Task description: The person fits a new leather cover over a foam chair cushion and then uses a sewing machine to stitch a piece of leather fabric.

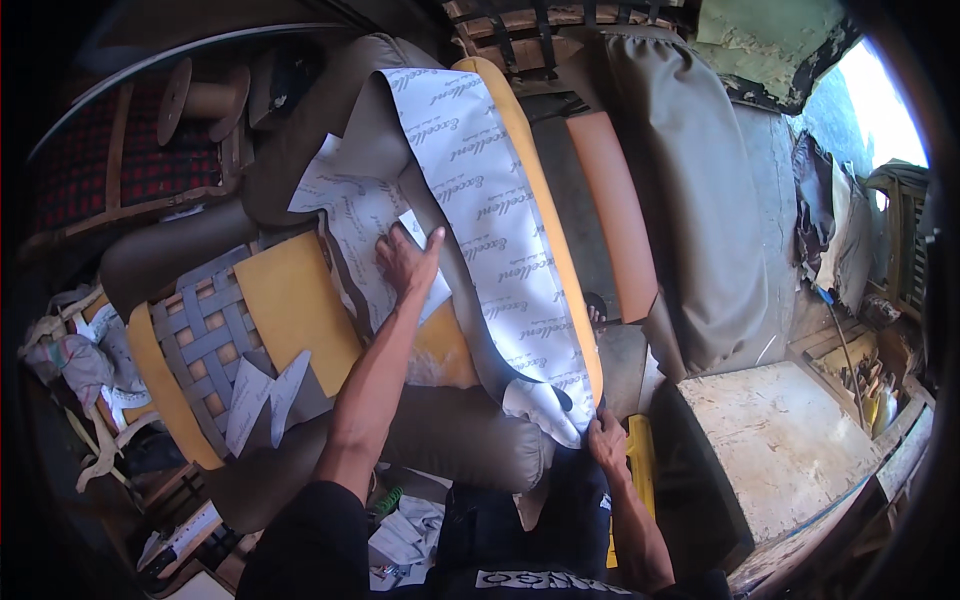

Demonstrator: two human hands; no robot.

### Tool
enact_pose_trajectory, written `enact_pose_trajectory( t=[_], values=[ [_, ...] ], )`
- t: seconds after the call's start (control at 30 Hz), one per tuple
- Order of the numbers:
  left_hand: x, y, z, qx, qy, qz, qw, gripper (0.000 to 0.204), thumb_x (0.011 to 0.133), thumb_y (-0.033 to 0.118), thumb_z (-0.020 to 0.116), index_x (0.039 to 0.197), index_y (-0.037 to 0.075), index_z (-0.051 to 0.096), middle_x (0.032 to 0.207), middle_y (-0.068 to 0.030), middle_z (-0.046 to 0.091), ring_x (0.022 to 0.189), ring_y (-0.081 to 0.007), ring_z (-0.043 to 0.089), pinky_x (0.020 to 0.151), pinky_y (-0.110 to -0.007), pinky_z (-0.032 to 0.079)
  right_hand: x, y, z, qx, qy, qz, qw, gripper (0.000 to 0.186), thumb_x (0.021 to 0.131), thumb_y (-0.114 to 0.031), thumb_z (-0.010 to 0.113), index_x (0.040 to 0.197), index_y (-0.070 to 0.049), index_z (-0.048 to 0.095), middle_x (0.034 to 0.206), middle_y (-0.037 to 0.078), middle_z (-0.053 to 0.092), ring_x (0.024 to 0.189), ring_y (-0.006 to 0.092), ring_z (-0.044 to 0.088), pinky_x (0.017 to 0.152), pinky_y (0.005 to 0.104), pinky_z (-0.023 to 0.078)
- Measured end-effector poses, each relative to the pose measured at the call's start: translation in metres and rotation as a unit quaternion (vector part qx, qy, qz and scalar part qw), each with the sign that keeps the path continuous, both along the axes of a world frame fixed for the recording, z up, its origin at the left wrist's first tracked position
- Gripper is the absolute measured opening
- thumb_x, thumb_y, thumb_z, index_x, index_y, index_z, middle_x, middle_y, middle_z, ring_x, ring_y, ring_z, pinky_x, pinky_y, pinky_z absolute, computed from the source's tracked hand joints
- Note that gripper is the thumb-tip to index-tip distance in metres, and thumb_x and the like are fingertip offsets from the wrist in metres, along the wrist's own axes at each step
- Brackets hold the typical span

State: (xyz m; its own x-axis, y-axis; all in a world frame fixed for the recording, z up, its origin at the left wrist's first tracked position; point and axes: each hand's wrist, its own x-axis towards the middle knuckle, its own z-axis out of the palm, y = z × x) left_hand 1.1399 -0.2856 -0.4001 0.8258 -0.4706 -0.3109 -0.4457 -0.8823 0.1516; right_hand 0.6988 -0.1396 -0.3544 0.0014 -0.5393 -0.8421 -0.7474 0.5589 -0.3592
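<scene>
A long upholstery strip [490, 210] is laid lengthwise across the sofa, its white printed backing turned up and its near end curled over. A band of yellow foam [535, 195] is seen along its right edge. The strip's near right corner is held by the right hand [608, 442], its fingers bent in around the edge.

The left hand [408, 262] is rested, thumb and fingers spread wide, on a printed-backed flap [360, 215] left of the strip; whether any of the flap is pinched cannot be told. A small white piece [412, 226] is seen just beside its fingers.

Farther left, a yellow foam sheet [300, 300] is laid partly over woven grey webbing [208, 330], and two pointed white-backed offcuts [287, 395] are set down at the near side of the webbing. The seat is flanked by a rounded dark armrest [465, 435] on the near side and another padded armrest [180, 250] on the far side.

To the right of the strip, a curved tan panel [612, 215] is placed beside a large piece covered in gathered grey-brown vinyl [690, 200]. At near right a pale worn board [780, 430] is seen, and at far left a wooden spool [203, 103].
</scene>
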Motion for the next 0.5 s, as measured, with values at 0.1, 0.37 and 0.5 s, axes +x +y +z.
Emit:
enact_pose_trajectory(
  t=[0.1,0.37,0.5],
  values=[
    [0.008,0.006,-0.003,-0.058,-0.017,-0.077,0.995,0.047,0.091,0.041,0.074,0.118,0.005,0.058,0.119,-0.0209,0.063,0.115,-0.0413,0.058,0.091,-0.055,0.05,0.008,0.009,0.008,0.006,0.021,0.004,1.0,0.037,0.092,-0.022,0.051,0.114,0.003,0.065,0.107,0.028,0.07,0.102,0.046,0.067,0.093,0.0462,0.051],
    [0.077,0.081,-0.006,-0.071,0.139,-0.084,0.984,0.032,0.096,0.027,0.068,0.116,0.002,0.067,0.107,-0.0242,0.072,0.103,-0.0434,0.068,0.09,-0.049,0.052,0.005,-0.005,0.019,0.026,-0.039,0.018,0.999,0.028,0.101,-0.022,0.053,0.104,0.004,0.063,0.09,0.015,0.065,0.085,0.0202,0.059,0.08,0.037,0.048],
    [0.14,0.152,-0.009,-0.165,-0.033,0.124,0.978,0.035,0.098,0.022,0.063,0.123,-0.001,0.062,0.117,-0.0254,0.07,0.107,-0.043,0.068,0.094,-0.049,0.051,0.008,0.001,0.005,0.042,-0.021,0.029,0.998,0.026,0.101,-0.019,0.053,0.11,0.003,0.065,0.093,0.014,0.067,0.089,0.0191,0.06,0.084,0.0357,0.049]
  ],
)
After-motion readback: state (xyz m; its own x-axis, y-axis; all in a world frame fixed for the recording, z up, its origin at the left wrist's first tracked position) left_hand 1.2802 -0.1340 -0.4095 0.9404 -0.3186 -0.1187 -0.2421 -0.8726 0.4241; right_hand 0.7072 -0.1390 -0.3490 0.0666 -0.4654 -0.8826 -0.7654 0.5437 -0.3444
